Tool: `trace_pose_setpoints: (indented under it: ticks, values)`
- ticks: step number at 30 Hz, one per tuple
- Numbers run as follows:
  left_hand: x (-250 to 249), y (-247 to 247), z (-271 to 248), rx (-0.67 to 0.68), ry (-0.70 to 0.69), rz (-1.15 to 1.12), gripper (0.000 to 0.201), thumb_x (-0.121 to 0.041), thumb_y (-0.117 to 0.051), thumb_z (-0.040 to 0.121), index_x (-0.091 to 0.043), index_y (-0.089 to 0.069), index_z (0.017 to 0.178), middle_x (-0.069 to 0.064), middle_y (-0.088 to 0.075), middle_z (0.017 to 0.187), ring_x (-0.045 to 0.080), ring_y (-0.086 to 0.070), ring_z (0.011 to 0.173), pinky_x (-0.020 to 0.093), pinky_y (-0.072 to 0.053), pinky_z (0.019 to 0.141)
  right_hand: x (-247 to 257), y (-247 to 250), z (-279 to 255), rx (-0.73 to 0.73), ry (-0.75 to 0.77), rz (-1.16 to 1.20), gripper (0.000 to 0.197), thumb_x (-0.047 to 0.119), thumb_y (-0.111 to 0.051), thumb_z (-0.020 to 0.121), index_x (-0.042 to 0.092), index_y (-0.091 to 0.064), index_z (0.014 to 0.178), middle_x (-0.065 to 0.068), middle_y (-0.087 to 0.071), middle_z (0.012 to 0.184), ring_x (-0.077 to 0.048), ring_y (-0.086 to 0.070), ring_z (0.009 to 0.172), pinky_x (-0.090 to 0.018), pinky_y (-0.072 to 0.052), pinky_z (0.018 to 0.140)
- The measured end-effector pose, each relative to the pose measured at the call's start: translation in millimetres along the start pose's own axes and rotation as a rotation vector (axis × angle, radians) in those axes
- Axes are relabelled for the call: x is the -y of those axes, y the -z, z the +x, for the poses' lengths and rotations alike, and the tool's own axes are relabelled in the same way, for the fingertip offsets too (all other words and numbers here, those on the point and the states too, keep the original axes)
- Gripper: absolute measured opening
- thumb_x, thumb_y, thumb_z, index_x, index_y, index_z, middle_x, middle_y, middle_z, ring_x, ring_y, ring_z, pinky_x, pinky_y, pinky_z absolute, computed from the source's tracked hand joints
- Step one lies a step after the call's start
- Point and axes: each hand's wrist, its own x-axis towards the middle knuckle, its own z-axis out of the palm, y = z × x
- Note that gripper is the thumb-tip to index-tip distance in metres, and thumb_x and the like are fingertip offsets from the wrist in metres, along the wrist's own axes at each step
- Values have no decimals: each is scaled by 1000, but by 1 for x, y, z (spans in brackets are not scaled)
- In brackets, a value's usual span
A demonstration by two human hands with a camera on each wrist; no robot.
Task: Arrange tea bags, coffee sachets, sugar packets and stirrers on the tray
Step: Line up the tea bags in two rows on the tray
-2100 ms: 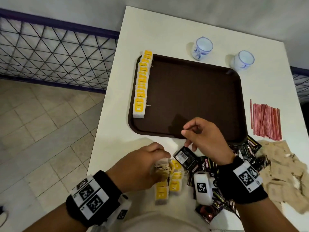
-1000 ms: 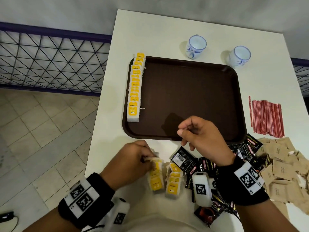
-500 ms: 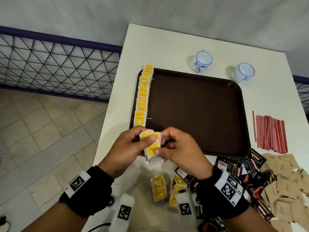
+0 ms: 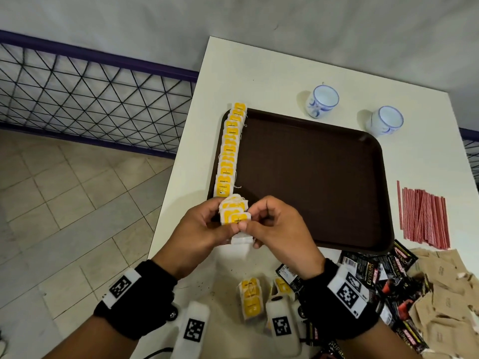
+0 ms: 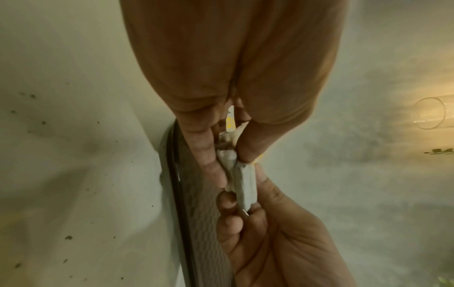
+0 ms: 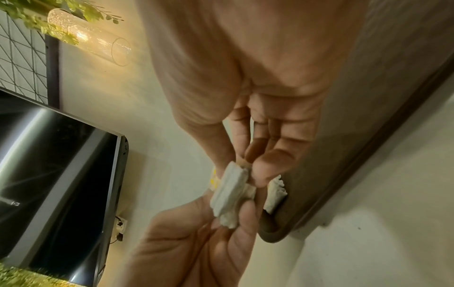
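Observation:
Both hands hold a small stack of tea bags (image 4: pixel 234 213) with yellow tags above the near left corner of the brown tray (image 4: pixel 311 177). My left hand (image 4: pixel 204 229) grips the stack from the left, my right hand (image 4: pixel 269 224) pinches it from the right. The same stack (image 5: pixel 242 182) shows white from below in the left wrist view and again, as a white stack (image 6: pixel 229 192), in the right wrist view. A row of tea bags (image 4: pixel 229 151) lies along the tray's left edge. More tea bags (image 4: pixel 251 299) lie on the table near me.
Black coffee sachets (image 4: pixel 375 270) and brown sugar packets (image 4: pixel 445 294) are heaped at the near right. Red stirrers (image 4: pixel 425 216) lie right of the tray. Two white and blue cups (image 4: pixel 322 101) (image 4: pixel 387 123) stand behind it. The table's left edge drops to a tiled floor.
My left hand picked a stack of tea bags off the table and raised it to the tray's near left corner. My right hand came over and took hold of it too.

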Motion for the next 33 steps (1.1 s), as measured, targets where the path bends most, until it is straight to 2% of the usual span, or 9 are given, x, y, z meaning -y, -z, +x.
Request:
trace_pose_setpoints:
  ticks: [3, 5, 9, 11, 15, 21, 26, 30, 33]
  values:
    - [1, 1, 3, -17, -28, 15, 41, -5, -74, 86, -16, -67, 124, 3, -75, 108, 8, -69, 90, 19, -54, 69, 0, 0, 2, 8, 24, -6, 11, 8, -77, 84, 6, -68, 89, -18, -67, 78, -14, -59, 58, -26, -50, 49]
    - [2, 6, 4, -39, -18, 17, 39, -3, -72, 88, -16, -67, 124, 2, -76, 109, 13, -72, 93, 21, -56, 71, 1, 2, 2, 8, 37, -7, 10, 5, -76, 84, 2, -67, 86, -15, -65, 70, -10, -57, 56, -20, -45, 50]
    - [3, 24, 4, -130, -22, -12, 33, 0, -68, 90, -15, -68, 120, 7, -76, 108, 24, -75, 98, 30, -62, 77, 3, 17, 10, -56, 27, -7, 10, 4, -76, 85, 4, -66, 82, -4, -61, 60, -9, -52, 50, -18, -40, 48]
    - [4, 36, 3, -180, -35, -30, 34, 1, -66, 91, -14, -67, 121, 10, -77, 107, 24, -76, 96, 29, -62, 76, 2, 27, 17, -94, -2, -6, 10, 4, -73, 87, 1, -63, 84, -9, -64, 60, -10, -54, 48, -19, -39, 45]
    - [12, 58, -1, -233, -40, -49, 35, -2, -68, 89, -15, -67, 122, 11, -76, 110, 27, -74, 101, 31, -62, 79, 2, 28, 32, -39, -65, 23, 8, -1, -66, 91, 0, -59, 88, -28, -70, 78, -24, -68, 62, -26, -51, 50]
    - [20, 66, -4, -221, -46, -49, 34, -7, -69, 88, -16, -68, 122, 11, -75, 111, 31, -72, 104, 36, -61, 83, 2, 1, 54, 49, -103, -7, 11, -2, -66, 91, 2, -56, 88, -14, -68, 67, -23, -68, 57, -26, -53, 48]
    - [23, 64, -8, -216, -45, -45, 31, -7, -69, 89, -16, -69, 119, 11, -75, 109, 32, -73, 102, 38, -61, 84, 3, -23, 70, 119, -125, -68, 13, -2, -64, 92, 6, -54, 87, -16, -64, 67, -20, -67, 53, -25, -53, 46]
    - [24, 61, -9, -213, -32, -62, 30, -7, -70, 88, -16, -70, 117, 14, -75, 108, 32, -73, 101, 35, -62, 82, -3, -31, 80, 92, -144, -132, 12, 0, -64, 92, 6, -55, 89, -11, -64, 62, -25, -68, 55, -28, -53, 47]
    - [25, 59, -10, -207, -6, -57, 34, -13, -71, 86, -19, -69, 120, 10, -75, 110, 30, -73, 103, 39, -61, 86, -5, -34, 84, 48, -157, -157, 12, 1, -65, 92, 7, -55, 90, -9, -64, 61, -32, -70, 59, -32, -54, 50]
